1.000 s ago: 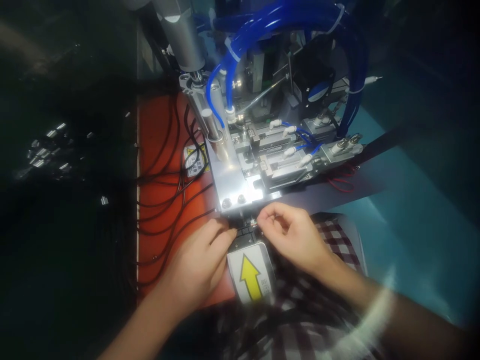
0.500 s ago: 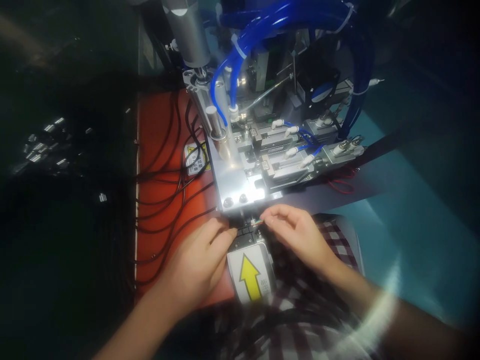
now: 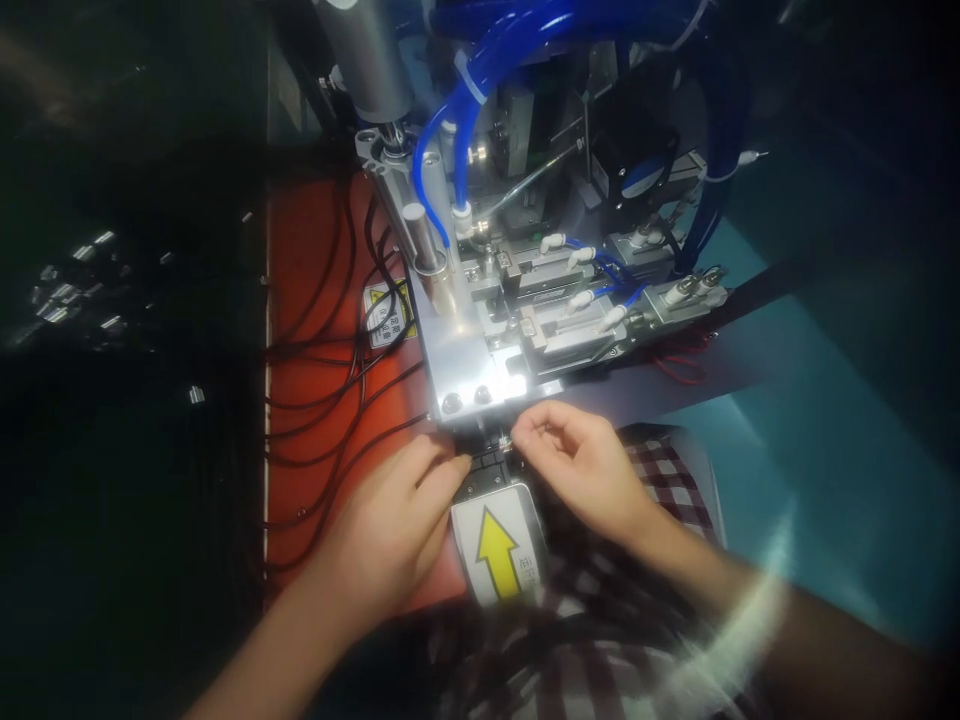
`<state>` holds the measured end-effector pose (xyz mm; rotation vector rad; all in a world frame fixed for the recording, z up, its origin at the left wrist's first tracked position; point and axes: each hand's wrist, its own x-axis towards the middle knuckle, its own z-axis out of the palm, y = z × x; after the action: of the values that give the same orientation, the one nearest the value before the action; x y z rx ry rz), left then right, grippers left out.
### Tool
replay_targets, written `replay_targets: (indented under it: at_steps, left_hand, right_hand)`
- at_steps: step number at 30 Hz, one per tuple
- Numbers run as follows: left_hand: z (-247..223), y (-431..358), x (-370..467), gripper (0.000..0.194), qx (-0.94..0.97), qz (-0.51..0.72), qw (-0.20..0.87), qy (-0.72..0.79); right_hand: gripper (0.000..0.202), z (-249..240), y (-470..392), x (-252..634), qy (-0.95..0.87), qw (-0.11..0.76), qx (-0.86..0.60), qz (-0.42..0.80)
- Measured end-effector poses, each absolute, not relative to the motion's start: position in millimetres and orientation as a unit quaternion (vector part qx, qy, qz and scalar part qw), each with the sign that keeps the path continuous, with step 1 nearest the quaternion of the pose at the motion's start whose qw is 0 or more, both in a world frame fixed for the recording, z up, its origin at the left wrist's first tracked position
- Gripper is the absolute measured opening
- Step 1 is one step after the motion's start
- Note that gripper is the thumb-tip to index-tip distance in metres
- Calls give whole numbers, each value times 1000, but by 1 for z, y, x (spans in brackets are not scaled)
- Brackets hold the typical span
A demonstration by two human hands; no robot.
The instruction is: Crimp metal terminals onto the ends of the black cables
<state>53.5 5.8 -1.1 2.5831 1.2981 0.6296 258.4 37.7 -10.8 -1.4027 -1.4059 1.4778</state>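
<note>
My right hand (image 3: 581, 465) pinches thumb and forefinger together at the right side of a small black fixture (image 3: 484, 470). Thin coloured wires run into that pinch, though the fingertips now cover most of them. A small pale, shiny piece (image 3: 505, 441), perhaps the wires' end, lies on the fixture against these fingertips. On the fixture's left side is my left hand (image 3: 397, 510), its fingers curled and the thumb tip touching the black edge. Whatever those fingers hold, if anything, is hidden. Directly above the fixture is the bright metal plate (image 3: 465, 365) of a machine.
Below the fixture is a white cover with a yellow arrow (image 3: 496, 555). Black cables (image 3: 349, 400) cross the orange base (image 3: 307, 250) at left. Blue air hoses (image 3: 525, 50) and small pneumatic cylinders (image 3: 562, 335) stand behind and to the right.
My right hand has moved slightly left, closer to the fixture, and less of the wires shows. My left hand stays at the fixture's left edge. The whole view has shifted a little.
</note>
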Motion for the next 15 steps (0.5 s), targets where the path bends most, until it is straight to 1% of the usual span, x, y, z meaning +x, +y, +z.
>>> replay_targets:
  at_steps: [7, 15]
  left_hand:
    - [-3, 6, 53, 23, 870, 206, 88, 439]
    - [-4, 5, 53, 23, 868, 208, 100, 439]
  right_hand:
    - [17, -9, 37, 262, -476, 302, -542, 624]
    - [15, -11, 36, 264, -475, 324, -546, 610]
